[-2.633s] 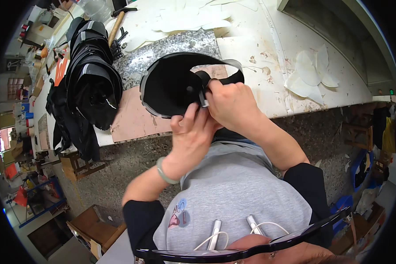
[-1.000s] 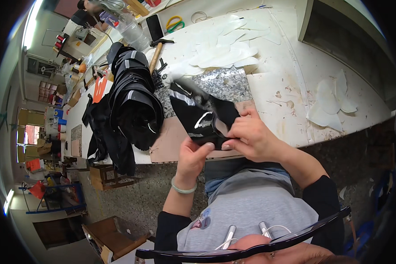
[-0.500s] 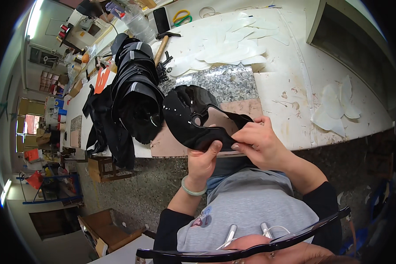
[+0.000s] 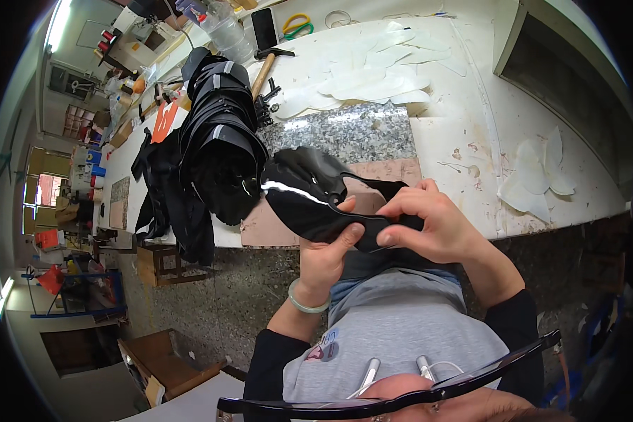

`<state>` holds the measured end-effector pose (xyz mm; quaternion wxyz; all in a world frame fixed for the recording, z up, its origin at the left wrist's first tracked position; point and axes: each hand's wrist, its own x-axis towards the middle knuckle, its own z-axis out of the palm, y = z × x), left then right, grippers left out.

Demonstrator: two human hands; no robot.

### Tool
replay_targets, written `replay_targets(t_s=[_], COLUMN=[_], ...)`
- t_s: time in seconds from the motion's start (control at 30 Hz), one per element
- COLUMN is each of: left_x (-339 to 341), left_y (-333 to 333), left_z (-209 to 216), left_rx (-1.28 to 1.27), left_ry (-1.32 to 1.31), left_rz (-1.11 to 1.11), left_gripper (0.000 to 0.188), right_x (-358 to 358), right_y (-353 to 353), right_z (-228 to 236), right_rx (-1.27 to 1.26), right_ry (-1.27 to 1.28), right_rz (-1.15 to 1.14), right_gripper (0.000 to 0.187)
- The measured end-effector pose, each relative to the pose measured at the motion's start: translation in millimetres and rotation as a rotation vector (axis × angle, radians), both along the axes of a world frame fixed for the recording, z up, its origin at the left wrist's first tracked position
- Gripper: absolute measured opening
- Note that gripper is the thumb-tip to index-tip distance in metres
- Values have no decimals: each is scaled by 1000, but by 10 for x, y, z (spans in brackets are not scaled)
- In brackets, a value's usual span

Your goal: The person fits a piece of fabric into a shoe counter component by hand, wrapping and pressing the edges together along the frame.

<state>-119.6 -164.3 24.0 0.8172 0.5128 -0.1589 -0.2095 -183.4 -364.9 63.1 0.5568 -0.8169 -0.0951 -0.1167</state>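
Note:
A glossy black shoe upper (image 4: 299,204) is held up over the near edge of the worktable, its curved opening turned toward the right. My left hand (image 4: 323,260) grips its near edge, thumb on the outer face and a fingertip showing through the opening. At the upper's right end, my right hand (image 4: 432,225) has its thumb and bent fingers closed around the edge; the other fingers are partly hidden. To the left lies a long overlapping stack of similar black uppers (image 4: 221,130), with limp black pieces (image 4: 169,183) beside it.
A speckled stone slab (image 4: 344,133) and a pinkish board (image 4: 267,228) lie beyond and under my hands. A hammer (image 4: 264,74), phone (image 4: 264,29), scissors (image 4: 297,27) and clear bottle (image 4: 225,35) stand farther back. Thin white cut pieces (image 4: 373,74) cover the far table; more (image 4: 538,176) lie right.
The upper has tilted, so a bright streak of light now runs along it. My right thumb and fingers have shifted along its edge, and a left fingertip has come through the opening.

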Motion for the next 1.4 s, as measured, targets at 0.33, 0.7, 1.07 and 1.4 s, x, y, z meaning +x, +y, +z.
replay_targets(t_s=[0.33,0.7,1.07,1.4], left_x=[64,467,727,1176], left_y=[93,37,-32,-270], left_z=[164,451,569,650], left_rx=[169,256,166,447], left_ry=[-20,-116,169,-168], left_rz=[3,50,-367,-361], left_gripper=[26,19,29,25], right_x=[-11,-10,463,831], right_y=[127,366,-389,-474], right_z=[-61,-183,137,37], right_rx=[56,-219,412,271], right_ry=[7,-265,180,399], right_rz=[-3,8,99,-58], right_gripper=[12,12,39,36])
